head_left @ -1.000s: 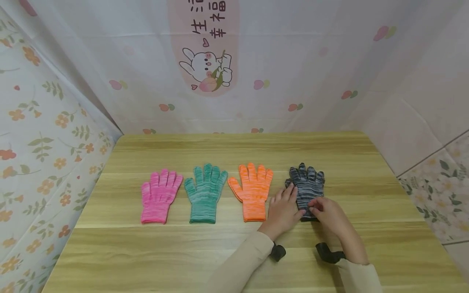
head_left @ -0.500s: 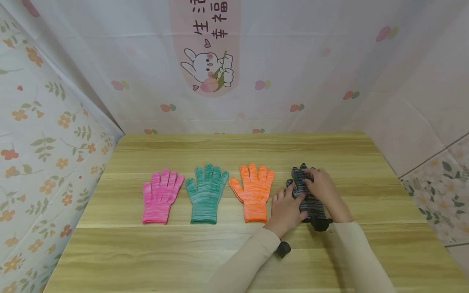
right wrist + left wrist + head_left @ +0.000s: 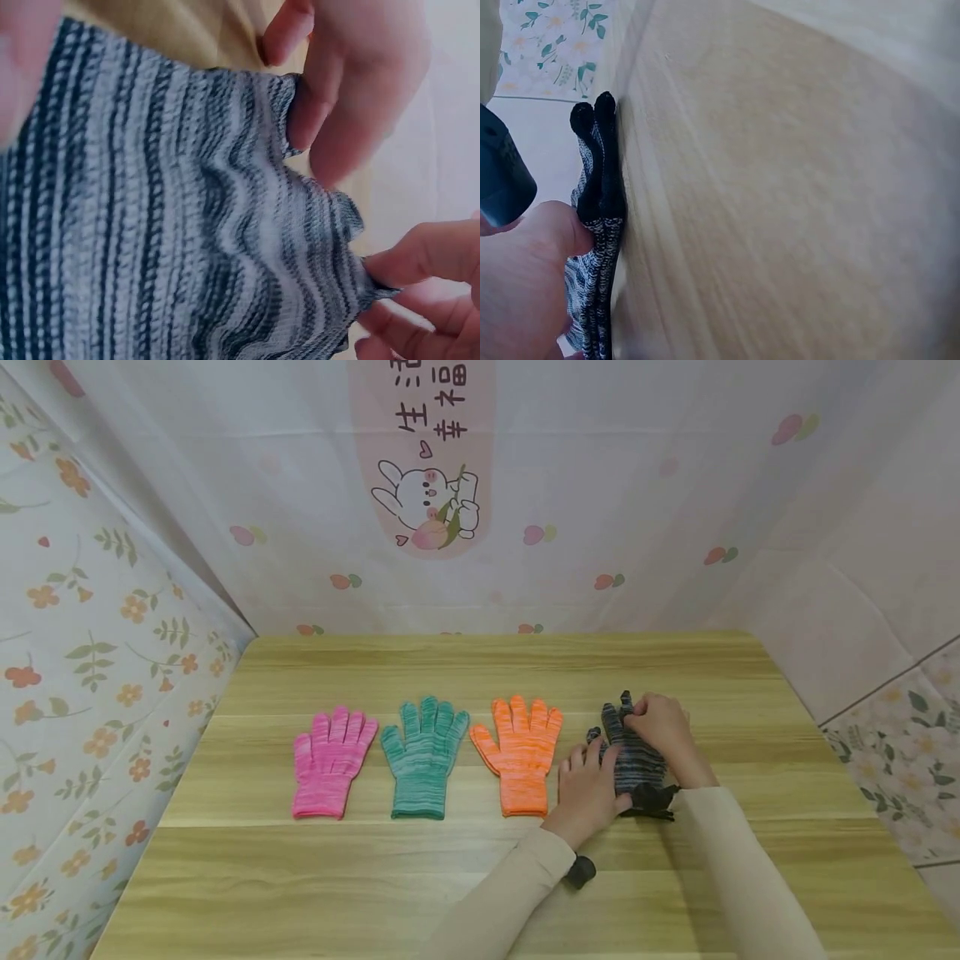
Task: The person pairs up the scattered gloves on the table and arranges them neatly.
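A black-and-grey knitted glove (image 3: 637,764) lies at the right of the row, fingers pointing away, cuff towards me. My right hand (image 3: 663,722) pinches the tip of one of its fingers; in the right wrist view that tip is between my thumb (image 3: 427,251) and fingers, and the knit there is wavy. My left hand (image 3: 588,789) rests along the glove's left side. In the left wrist view its thumb (image 3: 566,225) presses just by the black cuff edge (image 3: 600,199). The glove's outer fingers are hidden behind my right hand.
To the left, an orange glove (image 3: 522,760), a green glove (image 3: 420,768) and a pink glove (image 3: 330,768) lie flat in a row on the wooden table (image 3: 300,885). A printed curtain (image 3: 570,468) hangs behind. Black wrist devices (image 3: 581,871) sit below the hands.
My right hand has moved from the black-and-grey glove's cuff up to its fingers and now pinches a fingertip. The glove's fingers have shifted slightly. My left hand has barely moved.
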{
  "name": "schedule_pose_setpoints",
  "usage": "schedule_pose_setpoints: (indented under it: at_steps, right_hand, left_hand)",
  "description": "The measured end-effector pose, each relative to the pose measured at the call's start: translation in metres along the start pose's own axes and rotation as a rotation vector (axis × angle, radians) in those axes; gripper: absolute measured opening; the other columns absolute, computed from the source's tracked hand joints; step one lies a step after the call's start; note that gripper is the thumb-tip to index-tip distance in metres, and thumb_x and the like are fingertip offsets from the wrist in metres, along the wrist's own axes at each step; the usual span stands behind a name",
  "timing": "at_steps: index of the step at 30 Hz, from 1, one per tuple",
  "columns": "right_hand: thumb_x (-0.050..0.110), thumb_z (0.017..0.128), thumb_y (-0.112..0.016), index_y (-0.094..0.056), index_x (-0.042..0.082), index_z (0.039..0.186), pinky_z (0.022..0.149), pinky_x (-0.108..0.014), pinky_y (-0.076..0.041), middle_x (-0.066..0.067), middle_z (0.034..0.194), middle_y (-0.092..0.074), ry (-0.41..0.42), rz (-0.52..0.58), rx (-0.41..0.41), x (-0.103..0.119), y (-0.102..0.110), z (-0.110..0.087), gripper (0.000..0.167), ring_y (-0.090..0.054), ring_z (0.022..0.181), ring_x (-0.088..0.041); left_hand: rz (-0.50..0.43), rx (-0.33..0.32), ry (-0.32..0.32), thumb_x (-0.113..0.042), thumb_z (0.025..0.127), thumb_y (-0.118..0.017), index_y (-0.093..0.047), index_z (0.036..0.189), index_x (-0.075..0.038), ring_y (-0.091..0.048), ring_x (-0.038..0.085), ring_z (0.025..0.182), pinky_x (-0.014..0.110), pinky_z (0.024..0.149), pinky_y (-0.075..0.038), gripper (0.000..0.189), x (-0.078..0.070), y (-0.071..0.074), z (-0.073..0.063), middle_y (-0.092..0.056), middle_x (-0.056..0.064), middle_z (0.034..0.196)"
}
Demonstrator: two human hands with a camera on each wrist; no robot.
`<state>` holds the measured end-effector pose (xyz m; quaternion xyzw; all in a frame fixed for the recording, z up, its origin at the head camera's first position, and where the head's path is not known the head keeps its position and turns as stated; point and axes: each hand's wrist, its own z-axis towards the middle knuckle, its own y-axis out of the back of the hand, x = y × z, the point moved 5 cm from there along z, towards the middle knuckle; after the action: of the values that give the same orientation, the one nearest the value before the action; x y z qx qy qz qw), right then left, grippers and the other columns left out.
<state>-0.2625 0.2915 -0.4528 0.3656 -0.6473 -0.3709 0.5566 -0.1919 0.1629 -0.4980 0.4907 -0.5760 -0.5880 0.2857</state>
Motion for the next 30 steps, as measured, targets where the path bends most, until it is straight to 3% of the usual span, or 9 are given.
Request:
schedule_pose_setpoints:
  at_steps: [4,9,17,21,23,27,30]
  right_hand:
    - [0.014,0.085,-0.057,-0.050,0.001,0.082,0.080,-0.053,-0.028,-0.017,0.081,-0.059,0.013,0.017,-0.004,0.001,0.000,0.000,0.016,-0.053,0.076,-0.035]
    - [0.010,0.087,-0.056,-0.053,-0.001,0.091,0.084,-0.056,-0.026,-0.022,0.091,-0.062,0.020,-0.008,0.013,0.002,-0.001,0.000,0.012,-0.055,0.084,-0.038]
    - [0.013,0.091,-0.055,-0.053,-0.007,0.116,0.085,-0.055,-0.026,-0.027,0.108,-0.061,-0.025,-0.059,0.012,-0.003,-0.007,0.004,0.032,-0.052,0.099,-0.043]
    - [0.011,0.092,-0.053,-0.045,-0.008,0.125,0.085,-0.055,-0.026,-0.025,0.105,-0.063,-0.031,-0.053,-0.003,-0.007,-0.009,0.008,0.039,-0.052,0.097,-0.042]
    - [0.010,0.091,-0.054,-0.046,-0.007,0.119,0.082,-0.054,-0.027,-0.024,0.099,-0.062,-0.020,-0.052,-0.020,-0.007,-0.010,0.010,0.034,-0.053,0.092,-0.041]
    - [0.007,0.087,-0.055,-0.056,-0.003,0.094,0.074,-0.051,-0.031,-0.021,0.088,-0.060,0.032,-0.099,-0.067,-0.004,-0.009,0.014,0.012,-0.053,0.085,-0.039]
    - [0.013,0.089,-0.054,-0.062,0.000,0.082,0.074,-0.053,-0.033,-0.021,0.086,-0.061,0.053,-0.130,-0.093,0.000,-0.008,0.016,0.017,-0.053,0.085,-0.040]
  left_hand:
    - [-0.005,0.004,0.023,-0.063,0.083,-0.053,-0.024,0.145,-0.028,-0.027,0.015,0.134,0.031,0.100,-0.032,0.076,0.000,0.002,-0.001,-0.024,-0.009,0.151]
    - [-0.010,0.016,-0.002,-0.061,0.085,-0.051,-0.026,0.144,-0.038,-0.026,0.017,0.134,0.032,0.099,-0.032,0.067,0.000,0.003,-0.001,-0.021,-0.006,0.152]
    - [0.010,0.044,-0.020,-0.061,0.087,-0.048,-0.029,0.142,-0.045,-0.025,0.019,0.133,0.032,0.095,-0.031,0.061,-0.002,0.004,0.000,-0.018,-0.005,0.153]
    - [0.060,0.065,-0.021,-0.064,0.086,-0.046,-0.027,0.142,-0.046,-0.025,0.018,0.132,0.032,0.097,-0.030,0.061,-0.003,0.004,0.002,-0.018,-0.006,0.152]
    - [0.102,0.072,-0.025,-0.065,0.085,-0.045,-0.027,0.142,-0.046,-0.027,0.016,0.130,0.031,0.096,-0.030,0.062,-0.004,0.004,0.002,-0.020,-0.007,0.151]
    - [0.159,0.081,-0.035,-0.067,0.084,-0.044,-0.027,0.142,-0.045,-0.030,0.014,0.126,0.030,0.093,-0.031,0.064,-0.005,0.005,0.003,-0.022,-0.011,0.150]
    - [0.171,0.092,-0.036,-0.068,0.084,-0.043,-0.025,0.142,-0.046,-0.029,0.014,0.127,0.030,0.094,-0.031,0.064,-0.006,0.004,0.004,-0.022,-0.012,0.151]
